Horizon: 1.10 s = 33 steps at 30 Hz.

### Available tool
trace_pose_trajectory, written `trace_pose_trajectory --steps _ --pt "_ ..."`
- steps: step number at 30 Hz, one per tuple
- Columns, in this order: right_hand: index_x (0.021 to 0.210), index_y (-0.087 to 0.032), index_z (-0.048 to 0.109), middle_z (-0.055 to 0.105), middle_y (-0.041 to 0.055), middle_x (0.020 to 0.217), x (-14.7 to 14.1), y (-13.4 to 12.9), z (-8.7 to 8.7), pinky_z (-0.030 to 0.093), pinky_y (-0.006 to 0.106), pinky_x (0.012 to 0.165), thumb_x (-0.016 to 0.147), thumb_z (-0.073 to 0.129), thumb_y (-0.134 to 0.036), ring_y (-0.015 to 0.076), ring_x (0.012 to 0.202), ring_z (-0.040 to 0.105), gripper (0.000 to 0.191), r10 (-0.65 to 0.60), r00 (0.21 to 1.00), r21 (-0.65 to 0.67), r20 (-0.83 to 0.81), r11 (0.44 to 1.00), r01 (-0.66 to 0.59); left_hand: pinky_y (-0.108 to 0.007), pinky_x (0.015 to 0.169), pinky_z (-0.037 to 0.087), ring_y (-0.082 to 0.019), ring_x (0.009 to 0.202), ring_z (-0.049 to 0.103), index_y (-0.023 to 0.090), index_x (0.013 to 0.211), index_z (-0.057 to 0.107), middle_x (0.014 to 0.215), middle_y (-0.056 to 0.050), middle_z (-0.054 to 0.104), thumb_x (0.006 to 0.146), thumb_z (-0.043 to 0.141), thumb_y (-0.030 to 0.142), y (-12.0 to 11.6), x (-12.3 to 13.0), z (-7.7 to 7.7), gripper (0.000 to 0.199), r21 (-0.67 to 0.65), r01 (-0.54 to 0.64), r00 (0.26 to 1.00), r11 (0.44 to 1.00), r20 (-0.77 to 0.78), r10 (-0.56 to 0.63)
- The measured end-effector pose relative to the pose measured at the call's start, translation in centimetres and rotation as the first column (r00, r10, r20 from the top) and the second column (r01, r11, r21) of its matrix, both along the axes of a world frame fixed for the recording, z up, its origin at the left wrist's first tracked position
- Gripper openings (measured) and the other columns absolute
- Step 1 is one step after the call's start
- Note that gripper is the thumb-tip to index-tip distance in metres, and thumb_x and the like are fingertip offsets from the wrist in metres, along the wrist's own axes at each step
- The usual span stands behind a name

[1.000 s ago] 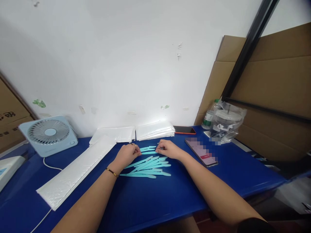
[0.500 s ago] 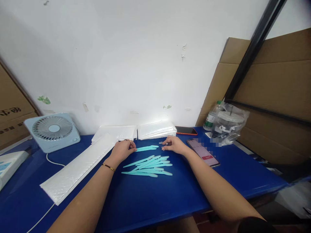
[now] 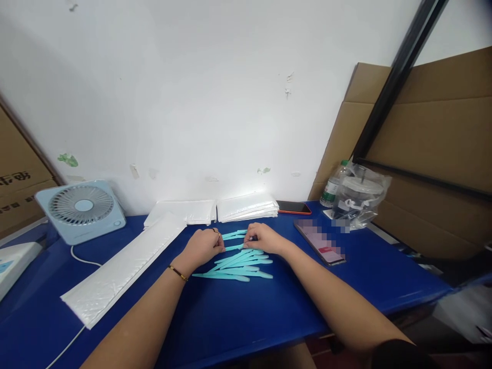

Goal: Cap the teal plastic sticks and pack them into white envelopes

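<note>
Left hand [image 3: 202, 247] and right hand [image 3: 263, 238], seen from the head, pinch opposite ends of one turquoise stick [image 3: 233, 248], fingers together, over the worktop [image 3: 246, 312] between the far sticks [image 3: 233, 236] and the near fanned pile [image 3: 236, 269]. It should be light, stiffish, smooth, best taken by its ends. It looks slim, straight, ends partly hidden.

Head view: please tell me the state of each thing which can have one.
Left hand, grip closed on a stick near its left end
Right hand, grip closed near the same stick's right end
Pile of sticks, fanned out
Fan, standing; on or off unclear
Near phone, screen lit
Far phone, screen dark
Bottle, upright, capped
Cup, upright, lidded, bagged
Envelopes, flat, some stacked
</note>
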State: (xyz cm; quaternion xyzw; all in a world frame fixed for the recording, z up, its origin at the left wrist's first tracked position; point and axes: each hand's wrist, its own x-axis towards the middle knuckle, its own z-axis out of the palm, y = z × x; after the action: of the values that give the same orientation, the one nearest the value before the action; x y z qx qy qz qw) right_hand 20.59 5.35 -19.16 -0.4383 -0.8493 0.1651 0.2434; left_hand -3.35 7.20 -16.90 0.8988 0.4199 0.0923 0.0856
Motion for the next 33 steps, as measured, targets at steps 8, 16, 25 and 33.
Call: trace_pose_trajectory --steps 8,16,25,33 --pt "0.079 -0.019 0.071 0.058 0.0025 0.081 4.3 0.7 0.7 0.04 0.023 0.062 0.073 0.067 -0.036 0.0129 0.071 0.054 0.019 -0.2 0.978 -0.006 -0.058 0.98 0.2 -0.027 0.069 0.04 -0.018 0.08 0.06 0.023 0.079 0.066 0.087 -0.002 0.065 0.074 0.057 0.035 1.0 -0.3 -0.1 0.016 0.089 -0.142 0.99 0.986 0.037 0.14" --pt "0.079 -0.02 0.07 0.055 0.0025 0.083 1.2 -0.8 1.6 0.038 0.024 0.067 0.071 0.069 -0.036 0.0136 0.076 0.052 0.019 0.017 0.997 -0.083 0.071 0.996 -0.012 -0.025 0.059 0.038 -0.017 0.072 0.058 0.023 0.077 0.066 0.08 -0.001 0.065 0.072 0.055 0.052 -0.8 0.8 0.3 0.032 -0.116 0.031 0.998 0.993 0.06 -0.024" --pt "0.075 -0.016 0.066 0.054 0.0021 0.081 1.4 -0.2 1.0 0.039 0.022 0.062 0.075 0.066 -0.03 0.0111 0.072 0.05 0.014 -0.031 0.999 -0.067 -0.009 0.997 0.03 -0.025 0.06 0.036 -0.015 0.068 0.057 0.019 0.07 0.064 0.082 -0.004 0.066 0.08 0.046 0.036 -0.8 1.3 0.6 0.027 -0.006 0.012 1.0 1.0 -0.001 -0.012" --pt "0.076 -0.016 0.069 0.056 0.0025 0.078 4.7 -0.1 1.6 0.037 0.022 0.059 0.072 0.067 -0.035 0.0112 0.067 0.05 0.02 -0.216 0.976 -0.096 -0.03 0.973 0.212 -0.025 0.061 0.037 -0.016 0.074 0.059 0.023 0.08 0.064 0.082 0.0 0.066 0.077 0.052 0.044 0.3 0.3 0.2 0.025 0.023 -0.102 0.992 0.994 0.075 0.101"
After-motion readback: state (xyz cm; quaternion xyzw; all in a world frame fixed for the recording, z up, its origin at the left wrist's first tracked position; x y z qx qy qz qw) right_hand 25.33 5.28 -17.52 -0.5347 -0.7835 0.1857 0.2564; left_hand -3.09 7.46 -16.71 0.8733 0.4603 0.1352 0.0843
